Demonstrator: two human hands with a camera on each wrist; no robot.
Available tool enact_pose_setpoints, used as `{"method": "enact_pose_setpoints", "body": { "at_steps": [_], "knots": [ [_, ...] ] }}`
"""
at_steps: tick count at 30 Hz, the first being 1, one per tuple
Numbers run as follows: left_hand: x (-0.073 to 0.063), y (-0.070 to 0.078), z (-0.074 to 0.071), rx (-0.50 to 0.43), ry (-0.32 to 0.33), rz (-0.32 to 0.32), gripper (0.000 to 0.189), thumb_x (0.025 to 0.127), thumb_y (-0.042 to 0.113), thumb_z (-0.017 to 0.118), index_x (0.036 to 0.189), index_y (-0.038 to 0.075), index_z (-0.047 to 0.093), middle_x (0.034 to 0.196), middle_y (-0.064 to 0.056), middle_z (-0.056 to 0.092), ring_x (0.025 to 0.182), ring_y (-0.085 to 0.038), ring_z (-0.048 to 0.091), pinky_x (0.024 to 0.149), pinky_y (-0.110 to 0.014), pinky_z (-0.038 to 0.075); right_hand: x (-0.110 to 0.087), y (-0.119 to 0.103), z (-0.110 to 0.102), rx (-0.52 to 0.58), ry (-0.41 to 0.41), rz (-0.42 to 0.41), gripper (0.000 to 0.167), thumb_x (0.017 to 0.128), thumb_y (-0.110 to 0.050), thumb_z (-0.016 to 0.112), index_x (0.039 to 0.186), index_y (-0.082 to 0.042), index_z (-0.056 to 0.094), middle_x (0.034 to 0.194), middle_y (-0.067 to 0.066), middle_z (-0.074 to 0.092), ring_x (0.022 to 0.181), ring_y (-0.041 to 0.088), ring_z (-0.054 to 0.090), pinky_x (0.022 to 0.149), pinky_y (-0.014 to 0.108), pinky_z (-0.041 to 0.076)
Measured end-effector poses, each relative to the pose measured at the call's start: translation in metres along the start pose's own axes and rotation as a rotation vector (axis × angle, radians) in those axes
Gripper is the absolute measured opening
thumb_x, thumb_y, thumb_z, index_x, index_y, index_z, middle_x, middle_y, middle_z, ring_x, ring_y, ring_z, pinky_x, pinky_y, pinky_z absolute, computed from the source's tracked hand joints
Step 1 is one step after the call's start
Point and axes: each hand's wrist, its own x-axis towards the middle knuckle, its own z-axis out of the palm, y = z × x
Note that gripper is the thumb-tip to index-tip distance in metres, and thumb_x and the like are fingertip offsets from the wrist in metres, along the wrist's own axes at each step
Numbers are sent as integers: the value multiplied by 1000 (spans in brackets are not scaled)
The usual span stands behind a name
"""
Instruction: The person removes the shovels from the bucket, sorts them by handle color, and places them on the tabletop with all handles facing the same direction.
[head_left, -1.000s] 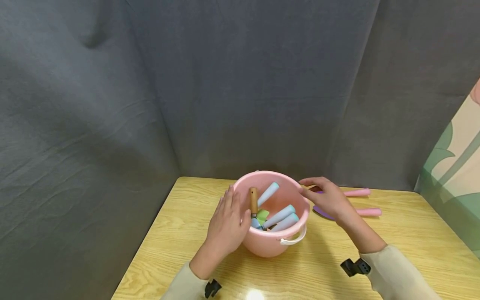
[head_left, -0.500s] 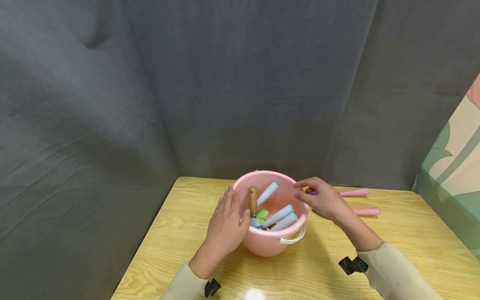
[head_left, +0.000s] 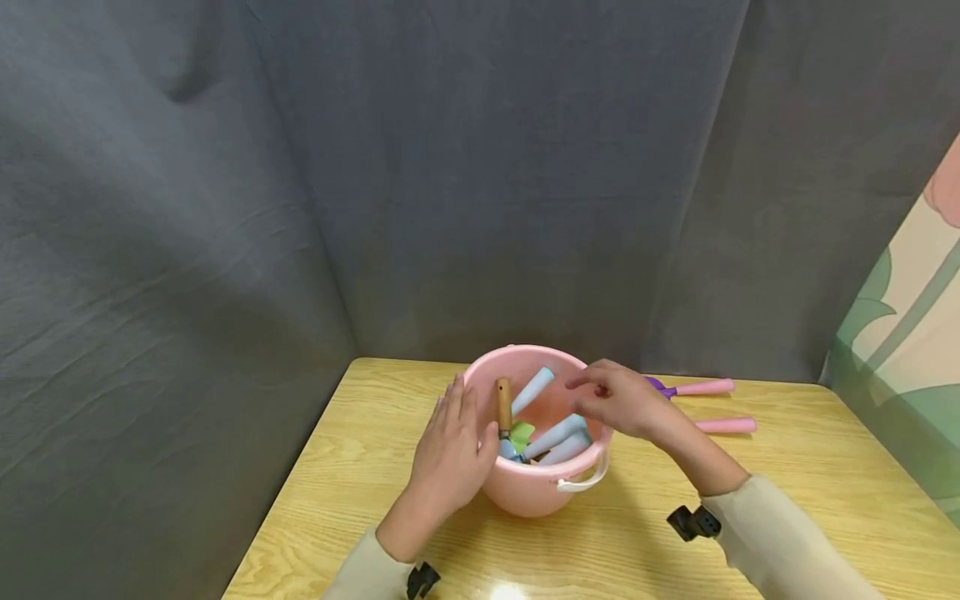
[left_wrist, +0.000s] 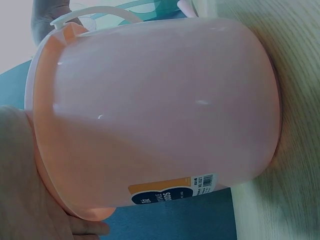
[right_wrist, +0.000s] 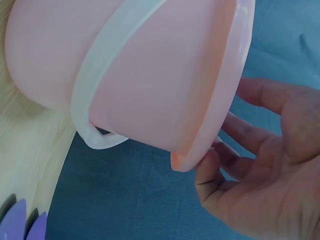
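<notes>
A pink bucket (head_left: 525, 493) stands on the table. Straight fingers of my left hand (head_left: 452, 450) rest against its left rim. My right hand (head_left: 624, 402) hovers over the right rim with loosely bent fingers reaching above the opening; in the right wrist view its fingers lie at the rim, and I cannot tell whether they touch it. Neither hand holds anything. Inside the bucket lean a wooden handle (head_left: 504, 406), several pale blue handles (head_left: 533, 392) and a green piece (head_left: 521, 432). The lower ends of these tools are partly hidden. The white bail handle (head_left: 588, 480) hangs down at the front right.
Two tools with pink handles lie right of the bucket, the rear one (head_left: 705, 387) with a purple head (head_left: 660, 387), the front one (head_left: 726, 426) partly behind my right arm. Grey cloth (head_left: 487, 208) hangs behind the wooden table (head_left: 360, 450). A printed panel (head_left: 911, 358) stands at right.
My right hand has moved left from the bucket's right rim to above its opening. The left hand stays at the left rim. The bucket and tools look unmoved.
</notes>
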Motion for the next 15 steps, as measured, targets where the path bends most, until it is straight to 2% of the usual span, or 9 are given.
{"method": "enact_pose_setpoints", "body": {
  "at_steps": [3,5,9,15],
  "knots": [
    [0,0,0,-2,-7,-7,67,103,40,47,153,-3,38,165,-20,25,153,-32,23,123,-49,24,2,-1,0,-64,-55,6,30,91,-28,74,116,-11,75,127,15,63,110,33,55,85,46,52],
    [0,0,1,-5,-13,-15,66,103,39,47,154,-2,38,165,-20,24,154,-31,22,123,-48,23,3,-1,0,-94,-79,10,29,90,-28,75,115,-13,76,130,15,64,115,35,52,86,47,51],
    [-1,1,1,-10,-19,-26,66,103,39,48,154,-1,37,166,-18,24,154,-31,21,124,-47,22,4,0,0,-122,-111,4,30,89,-28,76,115,-12,75,127,12,66,109,31,52,80,40,49],
    [-1,3,-1,-13,-19,-22,67,103,41,46,154,-2,37,165,-19,24,154,-32,22,124,-48,22,7,-2,-2,-165,-149,-26,26,87,-22,78,111,-11,77,118,5,71,108,27,51,82,38,46]
  ]
}}
